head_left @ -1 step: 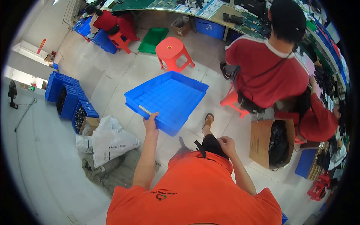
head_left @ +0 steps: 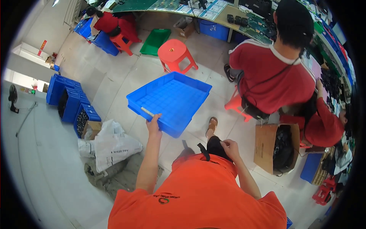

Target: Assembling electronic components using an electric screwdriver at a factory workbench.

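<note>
A shallow, rectangular blue plastic tray (head_left: 171,89) hangs tilted in front of me, its inside bare with a grid pattern on the bottom. My left hand (head_left: 153,124) is closed round the rim at its near left corner. A thin whitish strip (head_left: 146,111) lies along that rim, reaching to my fingers; whether I hold it too is unclear. By my black shorts (head_left: 219,147) is my right hand (head_left: 230,148), its fingers curled together at thigh height. What they pinch, if anything, is hidden.
Ahead stand a red stool (head_left: 173,51) and a green tray (head_left: 155,42). A seated person in red (head_left: 272,76) works at the right; beside them is an open cardboard box (head_left: 265,147). Blue crates (head_left: 68,97), a white sack (head_left: 116,147) and grey-green bundles (head_left: 122,173) line the left.
</note>
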